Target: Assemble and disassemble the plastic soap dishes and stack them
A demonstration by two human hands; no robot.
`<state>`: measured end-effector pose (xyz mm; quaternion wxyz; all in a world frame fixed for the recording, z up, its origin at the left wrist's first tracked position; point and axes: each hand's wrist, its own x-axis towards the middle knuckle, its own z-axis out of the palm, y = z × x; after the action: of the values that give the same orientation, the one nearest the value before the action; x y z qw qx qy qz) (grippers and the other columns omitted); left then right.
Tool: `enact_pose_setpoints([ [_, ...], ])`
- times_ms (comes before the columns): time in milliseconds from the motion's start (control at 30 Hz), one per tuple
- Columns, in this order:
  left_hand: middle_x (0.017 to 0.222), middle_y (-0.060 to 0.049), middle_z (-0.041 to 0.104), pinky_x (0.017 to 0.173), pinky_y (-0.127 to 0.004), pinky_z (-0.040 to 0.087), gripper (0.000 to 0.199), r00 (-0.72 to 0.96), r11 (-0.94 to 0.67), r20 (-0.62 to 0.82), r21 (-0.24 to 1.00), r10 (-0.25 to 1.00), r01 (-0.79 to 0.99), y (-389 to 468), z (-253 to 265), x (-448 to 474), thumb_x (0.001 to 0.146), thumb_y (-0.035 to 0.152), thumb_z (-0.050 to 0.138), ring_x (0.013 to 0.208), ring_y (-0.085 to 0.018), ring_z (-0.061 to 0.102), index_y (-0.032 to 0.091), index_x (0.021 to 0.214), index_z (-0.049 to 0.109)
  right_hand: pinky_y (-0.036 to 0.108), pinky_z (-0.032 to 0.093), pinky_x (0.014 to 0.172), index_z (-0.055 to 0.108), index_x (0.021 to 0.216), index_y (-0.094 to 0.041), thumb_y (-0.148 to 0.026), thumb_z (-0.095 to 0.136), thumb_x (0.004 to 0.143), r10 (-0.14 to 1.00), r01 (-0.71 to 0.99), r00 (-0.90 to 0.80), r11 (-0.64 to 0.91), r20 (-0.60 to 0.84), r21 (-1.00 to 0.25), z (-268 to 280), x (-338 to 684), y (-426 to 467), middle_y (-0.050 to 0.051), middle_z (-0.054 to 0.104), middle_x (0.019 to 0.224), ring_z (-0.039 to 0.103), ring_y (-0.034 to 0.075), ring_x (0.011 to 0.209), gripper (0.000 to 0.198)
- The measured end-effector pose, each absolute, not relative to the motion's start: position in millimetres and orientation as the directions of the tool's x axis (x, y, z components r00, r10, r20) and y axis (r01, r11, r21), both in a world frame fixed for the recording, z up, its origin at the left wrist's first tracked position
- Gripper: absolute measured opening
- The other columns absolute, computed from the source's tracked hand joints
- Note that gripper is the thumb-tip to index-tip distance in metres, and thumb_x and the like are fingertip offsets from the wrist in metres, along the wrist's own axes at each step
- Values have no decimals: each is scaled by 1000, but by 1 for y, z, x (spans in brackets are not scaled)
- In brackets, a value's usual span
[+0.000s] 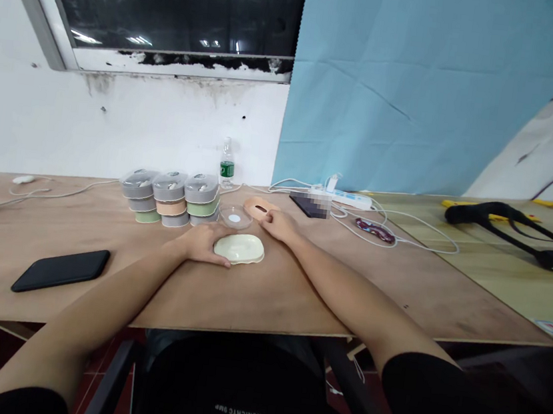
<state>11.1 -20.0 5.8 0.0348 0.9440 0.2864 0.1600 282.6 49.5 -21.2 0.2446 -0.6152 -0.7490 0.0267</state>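
Observation:
On the table in front of me lies a cream oval dish (244, 249), shallow and glossy inside, with a wavy lower edge. My left hand (206, 242) grips its left end, thumb along the near side and fingers round the far side. Beyond the dish is a peach oval piece (256, 206) with a dark slot in it. The closed fingers of my right hand (277, 225) hold its near right edge, and the fingertips are partly hidden. A clear round lid (231, 215) with a white disc lies just past my left hand.
Stacked round containers (169, 197) in grey, green and peach stand back left, beside a plastic bottle (227, 164). A black phone (61, 270) lies at left. Behind my right hand are a dark device (307, 204), a power strip (352, 199), white cables and a dark red patterned object (374, 230).

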Motion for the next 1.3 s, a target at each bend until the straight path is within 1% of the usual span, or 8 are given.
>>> enact_pose_setpoints([
  [200,126,-12,61,94,-43,45,82,794,-846,297,128,531,518,-20,3,12,72,66,62,112,-32,58,21,138,45,26,35,61,62,75,-19,-40,54,83,930,908,-87,222,358,-356,-21,282,50,5,67,80,57,17,72,24],
  [400,125,-12,60,93,-43,46,80,784,-841,316,97,534,533,-18,2,8,75,65,59,112,-32,57,20,139,43,26,35,61,59,86,-19,-43,43,90,815,853,52,264,576,-451,-19,285,52,6,67,83,57,19,72,29],
  [533,127,-13,59,90,-42,47,78,650,-763,456,110,609,637,-15,-1,6,83,58,53,106,-29,60,20,147,27,24,35,59,55,90,-20,-48,50,85,729,764,20,431,684,-481,-15,281,45,1,62,72,55,16,64,29],
  [700,122,-12,62,77,-36,51,90,411,-649,632,196,657,735,-11,-2,3,84,52,57,88,-22,65,19,150,6,24,36,60,52,91,-20,-47,64,72,653,714,-108,575,749,-399,-15,270,34,-1,60,69,52,14,59,36],
  [767,115,-12,65,75,-34,50,88,378,-630,651,202,659,750,-12,0,3,83,51,58,85,-22,65,17,149,12,24,37,61,53,90,-20,-45,64,71,647,695,-207,625,734,-355,-16,267,30,0,61,71,53,15,60,34],
  [900,102,-9,68,76,-34,48,68,402,-655,664,178,631,734,-15,7,1,86,46,55,85,-21,64,17,143,32,24,39,67,54,98,-19,-42,59,77,698,694,-330,636,635,-338,-14,265,21,3,64,78,57,16,68,32],
  [1133,112,-12,66,84,-38,43,41,523,-700,622,57,583,712,-15,7,-3,91,46,47,98,-25,62,17,118,59,28,41,78,44,130,-14,-39,49,86,755,756,-258,547,603,-361,-7,269,15,11,66,101,61,23,86,51],
  [1300,107,-10,68,80,-37,43,37,604,-724,569,-20,559,689,-15,5,0,93,45,43,97,-24,62,19,108,64,30,41,86,50,126,-15,-47,41,91,714,712,-211,580,667,-396,-4,267,14,13,63,115,58,26,102,48],
])
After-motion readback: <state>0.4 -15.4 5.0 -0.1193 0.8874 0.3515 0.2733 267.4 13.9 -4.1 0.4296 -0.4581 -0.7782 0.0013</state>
